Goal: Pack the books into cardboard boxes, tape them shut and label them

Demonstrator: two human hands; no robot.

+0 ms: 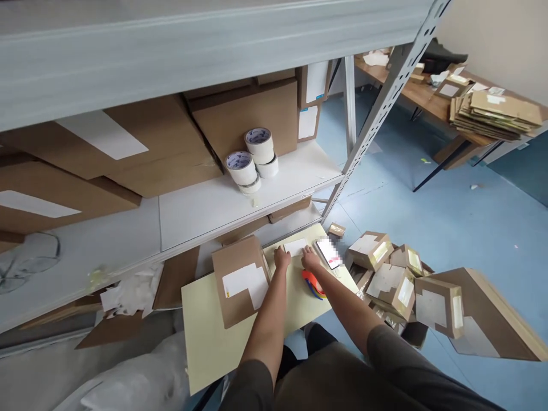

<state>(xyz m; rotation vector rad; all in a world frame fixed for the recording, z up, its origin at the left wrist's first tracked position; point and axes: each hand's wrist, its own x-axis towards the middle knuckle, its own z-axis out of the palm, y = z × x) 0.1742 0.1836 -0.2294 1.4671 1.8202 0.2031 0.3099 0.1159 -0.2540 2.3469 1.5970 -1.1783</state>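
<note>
A small white flat rectangle (295,246), like a label or thin box, lies on the pale yellow table (205,337). At its left end my left hand (282,258) has its fingers closed on the edge. My right hand (310,258) grips the opposite end, fingers bent together. Just right of that hand is a phone (329,253) with a bright screen. An orange-red curved thing (312,281) with a blue edge sits under my right wrist, partly hidden by the forearm. Left of my left arm stands a cardboard box (235,262) with white labels.
A metal rack shelf (197,220) in front bears large cartons (248,114) and several tape rolls (240,167). Labelled boxes (389,285) are piled on the floor at right. Flattened cardboard (492,114) lies on a wooden table. White plastic bags (141,371) are at lower left.
</note>
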